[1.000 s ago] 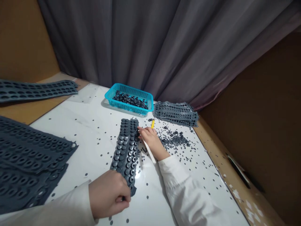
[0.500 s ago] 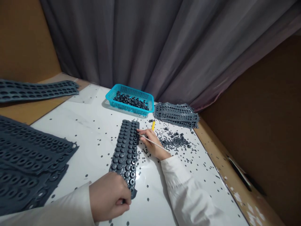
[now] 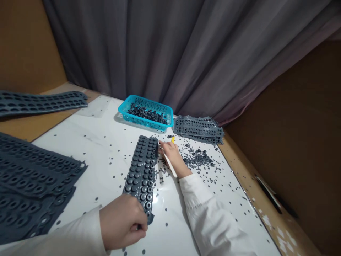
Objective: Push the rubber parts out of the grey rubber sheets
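A dark grey rubber sheet with rows of round raised studs lies lengthwise before me on the white table. My left hand is closed in a fist over its near end, with the fingertips curled out of sight. Beside the sheet's far right edge is my right hand, its fingers pinched around a slim white stick-like tool. The tool's tip is hidden by the fingers. Some studs in the right-hand rows show open ring centres, while those on the left look capped.
A blue basket holding small dark pieces stands at the back. Holed sheets lie right of it, near a pile of dark bits and a yellow object. More studded sheets lie left, below a holed strip.
My right hand has shifted slightly toward the sheet's far end, and the white tool has turned to a steeper angle, looking broader. My left hand stays at the near end.
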`<state>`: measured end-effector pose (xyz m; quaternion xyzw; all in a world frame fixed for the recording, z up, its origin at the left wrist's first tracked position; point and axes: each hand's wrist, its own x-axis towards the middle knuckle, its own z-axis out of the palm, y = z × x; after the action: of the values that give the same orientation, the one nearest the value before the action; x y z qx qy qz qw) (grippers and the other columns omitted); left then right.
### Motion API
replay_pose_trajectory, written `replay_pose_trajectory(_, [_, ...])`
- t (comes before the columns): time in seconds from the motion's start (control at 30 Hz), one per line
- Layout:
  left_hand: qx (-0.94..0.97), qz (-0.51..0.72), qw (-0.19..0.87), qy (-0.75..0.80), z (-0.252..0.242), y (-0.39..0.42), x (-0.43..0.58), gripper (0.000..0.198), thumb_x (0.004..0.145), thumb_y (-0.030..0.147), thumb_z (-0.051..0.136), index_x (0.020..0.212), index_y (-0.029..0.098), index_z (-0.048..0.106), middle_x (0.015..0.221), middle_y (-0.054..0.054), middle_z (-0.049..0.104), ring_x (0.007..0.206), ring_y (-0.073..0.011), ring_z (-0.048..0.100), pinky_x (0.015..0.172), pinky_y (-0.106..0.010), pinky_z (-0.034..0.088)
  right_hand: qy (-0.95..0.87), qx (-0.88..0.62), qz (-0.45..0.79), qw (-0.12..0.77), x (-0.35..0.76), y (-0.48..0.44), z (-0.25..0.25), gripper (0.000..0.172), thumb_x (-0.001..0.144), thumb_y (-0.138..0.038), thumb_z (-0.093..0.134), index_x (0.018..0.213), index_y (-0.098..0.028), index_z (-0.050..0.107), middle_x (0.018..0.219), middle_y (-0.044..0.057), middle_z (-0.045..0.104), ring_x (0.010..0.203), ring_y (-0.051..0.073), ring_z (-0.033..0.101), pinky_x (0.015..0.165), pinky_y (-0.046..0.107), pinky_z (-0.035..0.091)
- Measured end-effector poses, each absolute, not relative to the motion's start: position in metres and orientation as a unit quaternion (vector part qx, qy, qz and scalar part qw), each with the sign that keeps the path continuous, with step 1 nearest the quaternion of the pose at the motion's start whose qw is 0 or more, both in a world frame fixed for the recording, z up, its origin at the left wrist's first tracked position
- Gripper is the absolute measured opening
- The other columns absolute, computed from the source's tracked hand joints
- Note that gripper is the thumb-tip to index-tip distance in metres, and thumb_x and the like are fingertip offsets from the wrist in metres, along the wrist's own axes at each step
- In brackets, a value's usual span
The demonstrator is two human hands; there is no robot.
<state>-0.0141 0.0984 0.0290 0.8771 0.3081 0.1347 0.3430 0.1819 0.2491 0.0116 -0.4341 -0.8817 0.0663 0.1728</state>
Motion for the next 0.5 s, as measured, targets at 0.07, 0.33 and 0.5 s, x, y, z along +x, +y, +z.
replay_pose_trajectory(0.07, [0.875,0.143,0.344,0.309,0.0279,0.0979,-0.0135,0.014,0.066,0.013,0.060,0.068,0.022,0.070,0.056,0.003,0.066,0.051,-0.0118,0.059,0.052,-0.020,0.039,-0.867,-0.446,0.093,0.201,0.1848,0.2508,0.0128,0.021,0.093,-0.028,0.042,0.107,-0.020,0.055,0.126,0.009,0.057,0.106,0.026,0.049,0.090,0.045,0.038])
replay_pose_trajectory(0.33, [0.873,0.150,0.346,0.310,0.0278,0.0972,-0.0142,0.015,0.066,0.013,0.059,0.068,0.022,0.070,0.056,0.003,0.066,0.050,-0.0119,0.058,0.053,-0.020,0.040,-0.858,-0.388,0.216,0.258,0.1867,0.2446,0.0146,0.022,0.093,-0.036,0.041,0.105,-0.022,0.055,0.122,0.007,0.059,0.107,0.022,0.050,0.093,0.040,0.039])
replay_pose_trajectory(0.5, [0.879,0.149,0.339,0.301,0.0276,0.0984,-0.0144,0.014,0.068,0.014,0.058,0.069,0.022,0.069,0.055,0.003,0.065,0.050,-0.0123,0.058,0.052,-0.021,0.041,-0.864,-0.386,0.209,0.247,0.1888,0.2432,0.0152,0.024,0.094,-0.037,0.040,0.106,-0.022,0.054,0.122,0.007,0.059,0.105,0.021,0.050,0.093,0.039,0.039])
